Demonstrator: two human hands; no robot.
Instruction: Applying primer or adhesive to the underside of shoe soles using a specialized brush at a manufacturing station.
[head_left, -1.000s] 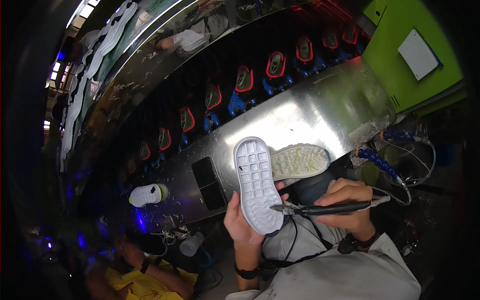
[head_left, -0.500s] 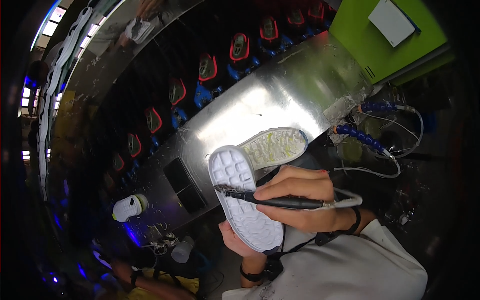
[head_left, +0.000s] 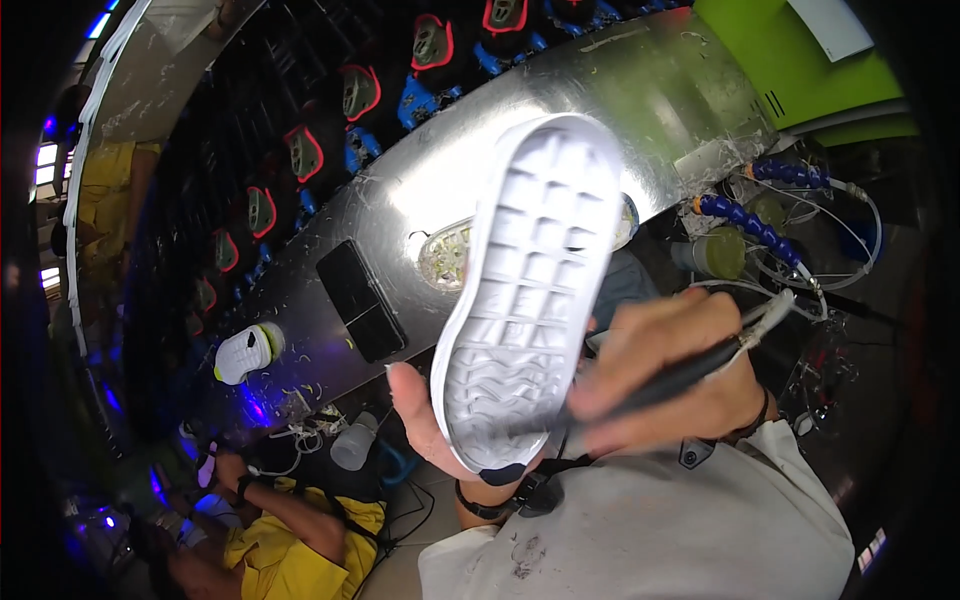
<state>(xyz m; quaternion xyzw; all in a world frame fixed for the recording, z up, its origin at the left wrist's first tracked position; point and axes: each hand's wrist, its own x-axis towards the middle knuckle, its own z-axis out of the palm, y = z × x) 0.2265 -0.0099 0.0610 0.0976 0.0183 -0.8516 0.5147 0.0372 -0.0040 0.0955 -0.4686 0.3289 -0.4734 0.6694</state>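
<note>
A white shoe sole [head_left: 535, 270] with a grid of square hollows and a wavy-patterned end stands tilted up in front of me. My left hand [head_left: 420, 415] grips its lower end from behind, thumb out at the left side. My right hand [head_left: 670, 365] is closed round a black pen-shaped tool [head_left: 665, 385] with a pale cord at its back end. The tool's tip is smeared by motion near the sole's wavy part; I cannot tell whether it touches. Behind the raised sole, partly hidden, a second sole [head_left: 445, 258] with yellowish marks lies on the metal table.
The shiny metal table [head_left: 690, 95] bears a black phone-like slab [head_left: 362, 300] and a white shoe piece [head_left: 246, 355]. Blue jointed hoses [head_left: 745, 225] stand at the right, a green panel [head_left: 800, 60] behind. A person in yellow [head_left: 300, 530] works at the lower left.
The white sole has come up closer to me and now stands more upright. My right hand and the tool have moved from its middle toward its lower end, blurring.
</note>
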